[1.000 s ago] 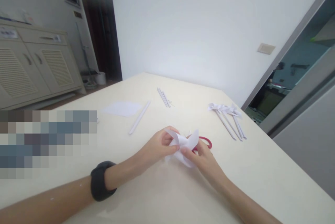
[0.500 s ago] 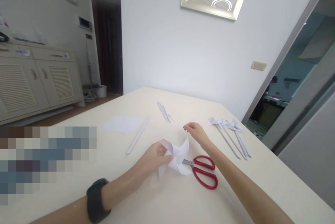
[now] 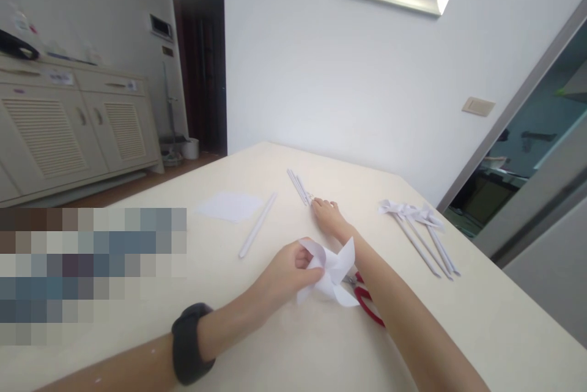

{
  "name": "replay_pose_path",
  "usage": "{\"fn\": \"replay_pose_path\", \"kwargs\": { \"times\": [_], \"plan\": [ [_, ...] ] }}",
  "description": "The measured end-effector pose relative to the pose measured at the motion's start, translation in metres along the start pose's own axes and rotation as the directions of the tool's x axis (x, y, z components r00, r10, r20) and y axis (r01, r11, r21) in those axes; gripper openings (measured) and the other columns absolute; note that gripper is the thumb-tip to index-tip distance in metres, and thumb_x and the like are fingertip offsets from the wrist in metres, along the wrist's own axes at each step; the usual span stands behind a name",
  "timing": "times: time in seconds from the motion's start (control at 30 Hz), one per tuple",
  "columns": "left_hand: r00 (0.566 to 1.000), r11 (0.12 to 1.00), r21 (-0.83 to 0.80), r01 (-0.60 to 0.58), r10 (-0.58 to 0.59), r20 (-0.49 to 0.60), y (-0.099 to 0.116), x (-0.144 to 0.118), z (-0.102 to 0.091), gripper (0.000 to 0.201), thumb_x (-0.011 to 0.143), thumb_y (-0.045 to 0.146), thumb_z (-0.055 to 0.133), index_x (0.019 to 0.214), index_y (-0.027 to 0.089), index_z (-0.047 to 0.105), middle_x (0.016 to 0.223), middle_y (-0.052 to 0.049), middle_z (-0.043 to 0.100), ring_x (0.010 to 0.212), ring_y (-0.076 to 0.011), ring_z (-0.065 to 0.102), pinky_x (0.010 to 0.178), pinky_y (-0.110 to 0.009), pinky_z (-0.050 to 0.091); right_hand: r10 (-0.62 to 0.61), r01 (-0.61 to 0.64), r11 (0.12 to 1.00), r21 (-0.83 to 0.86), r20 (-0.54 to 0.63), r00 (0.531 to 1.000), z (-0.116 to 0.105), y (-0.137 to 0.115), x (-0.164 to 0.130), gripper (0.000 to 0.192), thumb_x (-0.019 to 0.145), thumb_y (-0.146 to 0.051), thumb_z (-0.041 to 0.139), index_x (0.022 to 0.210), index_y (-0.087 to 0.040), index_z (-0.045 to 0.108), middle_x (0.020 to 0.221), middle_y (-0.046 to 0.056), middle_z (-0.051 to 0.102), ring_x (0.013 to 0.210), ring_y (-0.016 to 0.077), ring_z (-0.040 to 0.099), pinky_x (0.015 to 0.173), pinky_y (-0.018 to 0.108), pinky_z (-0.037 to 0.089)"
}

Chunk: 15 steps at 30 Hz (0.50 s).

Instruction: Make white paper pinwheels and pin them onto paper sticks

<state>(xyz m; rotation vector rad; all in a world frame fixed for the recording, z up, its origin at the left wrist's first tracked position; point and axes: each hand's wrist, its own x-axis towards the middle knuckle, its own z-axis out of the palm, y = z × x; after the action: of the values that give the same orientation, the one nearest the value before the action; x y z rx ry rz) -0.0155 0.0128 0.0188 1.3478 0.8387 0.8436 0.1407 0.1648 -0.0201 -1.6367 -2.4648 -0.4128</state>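
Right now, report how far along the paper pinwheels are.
Done: several finished pinwheels on sticks lie at the table's right. In hand: the left hand pinches a folded pinwheel head, with no stick on it yet; the right hand reaches the small bundle of sticks. Left: a loose stick and a paper sheet lie unused.
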Motion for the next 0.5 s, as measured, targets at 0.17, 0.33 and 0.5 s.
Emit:
{"fn": "replay_pose_path", "kwargs": {
  "times": [0.17,0.33,0.5],
  "plan": [
    [1.000,1.000,0.017,0.005,-0.005,0.014,0.000,0.000,-0.001,0.018,0.066,0.014,0.061,0.082,0.017,0.054,0.090,-0.005,0.067,0.086,-0.0205,0.064,0.073,-0.028,0.047,-0.017,0.021,0.997,-0.078,0.056,0.998,0.007,0.005,0.008,0.032,0.087,-0.031,0.051,0.115,-0.015,0.052,0.116,0.009,0.055,0.099,0.0198,0.056,0.083,0.041,0.048],
    [1.000,0.999,0.042,0.001,-0.002,0.008,-0.001,0.000,-0.002,0.018,0.068,0.017,0.061,0.085,0.017,0.056,0.092,-0.005,0.066,0.090,-0.0213,0.063,0.078,-0.030,0.046,-0.059,0.066,0.994,-0.083,0.088,0.994,0.000,0.008,0.000,0.031,0.087,-0.031,0.051,0.114,-0.014,0.053,0.114,0.009,0.055,0.098,0.0192,0.057,0.082,0.040,0.049],
    [1.000,0.999,0.045,-0.013,0.013,0.014,-0.003,0.000,-0.002,0.016,0.067,0.017,0.061,0.083,0.016,0.056,0.092,-0.006,0.067,0.088,-0.0212,0.063,0.077,-0.029,0.046,-0.104,0.106,0.994,-0.016,0.081,0.991,-0.009,0.007,-0.022,0.025,0.089,-0.026,0.047,0.110,-0.014,0.054,0.108,0.008,0.057,0.097,0.0187,0.056,0.082,0.039,0.047]
  ]
}}
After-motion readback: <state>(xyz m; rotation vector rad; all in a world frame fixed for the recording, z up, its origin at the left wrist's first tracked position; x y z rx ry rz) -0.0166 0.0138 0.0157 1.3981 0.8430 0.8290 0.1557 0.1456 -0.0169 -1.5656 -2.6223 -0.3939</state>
